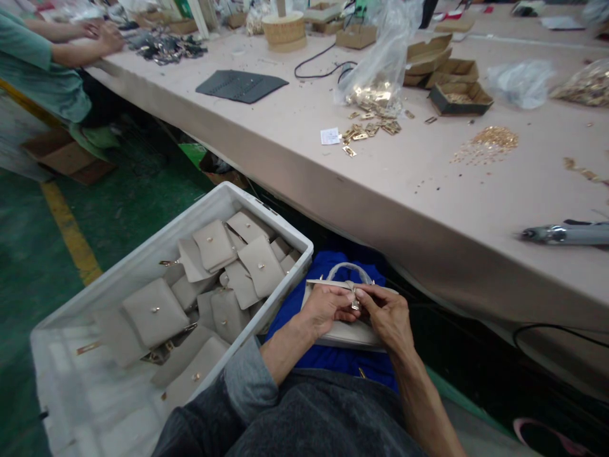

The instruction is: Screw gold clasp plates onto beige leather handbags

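A pale beige handbag (354, 334) lies across my lap on blue cloth (328, 261), and its arched handle (349, 266) looks wrapped in clear film. My left hand (326, 309) and my right hand (389, 315) meet at the bag's upper middle. Between their fingertips is a small shiny metal clasp (355, 304), pinched from both sides. The fingers partly cover it, so I cannot tell how it joins the bag. To the left, a white plastic crate (280, 222) holds several beige bag pieces (155, 311) with small metal studs.
Along the worktable (342, 203) lie gold metal fittings (364, 130), tiny gold parts (497, 138), open cardboard boxes (460, 98), a dark flat sheet (240, 86) and a silver handheld tool (566, 233). Another person's hands (104, 37) rest at the far left edge.
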Demonstrator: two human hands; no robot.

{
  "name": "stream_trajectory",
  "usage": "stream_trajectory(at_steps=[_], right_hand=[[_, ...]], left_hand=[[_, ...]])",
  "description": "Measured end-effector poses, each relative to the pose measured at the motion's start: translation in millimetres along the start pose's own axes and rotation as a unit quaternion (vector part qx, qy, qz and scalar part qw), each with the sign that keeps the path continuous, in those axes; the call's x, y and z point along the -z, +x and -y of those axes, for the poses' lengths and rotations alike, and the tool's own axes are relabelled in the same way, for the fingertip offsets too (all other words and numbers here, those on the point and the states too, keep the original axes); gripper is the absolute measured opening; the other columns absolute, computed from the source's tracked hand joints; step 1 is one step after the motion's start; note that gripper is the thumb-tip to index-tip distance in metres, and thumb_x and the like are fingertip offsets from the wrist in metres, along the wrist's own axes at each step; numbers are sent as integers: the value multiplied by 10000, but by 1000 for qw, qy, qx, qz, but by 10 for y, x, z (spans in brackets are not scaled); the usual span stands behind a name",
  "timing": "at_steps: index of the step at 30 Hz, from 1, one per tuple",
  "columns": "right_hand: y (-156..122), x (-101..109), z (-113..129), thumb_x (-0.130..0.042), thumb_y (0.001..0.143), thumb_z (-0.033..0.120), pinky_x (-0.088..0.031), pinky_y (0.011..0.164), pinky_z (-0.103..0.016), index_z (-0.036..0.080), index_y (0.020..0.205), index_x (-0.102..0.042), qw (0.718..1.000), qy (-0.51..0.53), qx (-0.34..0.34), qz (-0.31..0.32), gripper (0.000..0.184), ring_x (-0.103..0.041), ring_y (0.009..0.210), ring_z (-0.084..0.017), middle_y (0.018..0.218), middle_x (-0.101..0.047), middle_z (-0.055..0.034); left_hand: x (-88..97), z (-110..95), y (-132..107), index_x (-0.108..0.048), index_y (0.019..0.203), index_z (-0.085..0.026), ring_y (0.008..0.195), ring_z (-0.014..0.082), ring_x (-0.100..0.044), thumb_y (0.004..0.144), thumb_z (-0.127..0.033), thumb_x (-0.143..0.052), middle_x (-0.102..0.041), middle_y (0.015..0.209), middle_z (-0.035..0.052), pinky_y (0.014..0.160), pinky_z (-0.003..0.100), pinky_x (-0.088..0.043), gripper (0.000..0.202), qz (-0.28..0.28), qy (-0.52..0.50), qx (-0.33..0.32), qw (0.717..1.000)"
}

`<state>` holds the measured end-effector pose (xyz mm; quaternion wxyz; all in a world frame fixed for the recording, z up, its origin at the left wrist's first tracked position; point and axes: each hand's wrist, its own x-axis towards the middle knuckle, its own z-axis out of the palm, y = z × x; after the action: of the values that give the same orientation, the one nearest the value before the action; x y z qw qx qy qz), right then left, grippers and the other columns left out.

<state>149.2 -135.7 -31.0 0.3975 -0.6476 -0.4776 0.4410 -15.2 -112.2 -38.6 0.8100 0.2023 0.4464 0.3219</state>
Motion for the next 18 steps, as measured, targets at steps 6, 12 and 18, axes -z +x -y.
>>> stream_trajectory(at_steps=[6,12,18], right_hand=[[-9,50,-24,-777,793,589,-476,543,-283,188,976,-826,997,42,-70,9,444,-619,619,-186,767,-737,-57],[-13,178,33,-761,818,588,-442,538,-276,186,940,-811,998,-4,-60,-26,423,-572,572,-164,656,-671,-27],[62,284,90,-765,834,559,-429,545,-287,161,940,-809,999,9,-13,34,414,-537,556,-160,621,-636,-25]], left_hand=[[-31,-8,-21,-751,775,-77,603,165,-701,575,-376,-945,-747,743,112,585,249,-571,408,12,-3,4,1000],[-69,22,-24,-752,731,-60,532,163,-673,553,-447,-937,-717,625,110,513,242,-552,464,-16,37,-29,999],[-89,45,-30,-755,711,-63,500,147,-666,639,-379,-891,-717,601,106,495,225,-549,351,-21,74,-62,995]])
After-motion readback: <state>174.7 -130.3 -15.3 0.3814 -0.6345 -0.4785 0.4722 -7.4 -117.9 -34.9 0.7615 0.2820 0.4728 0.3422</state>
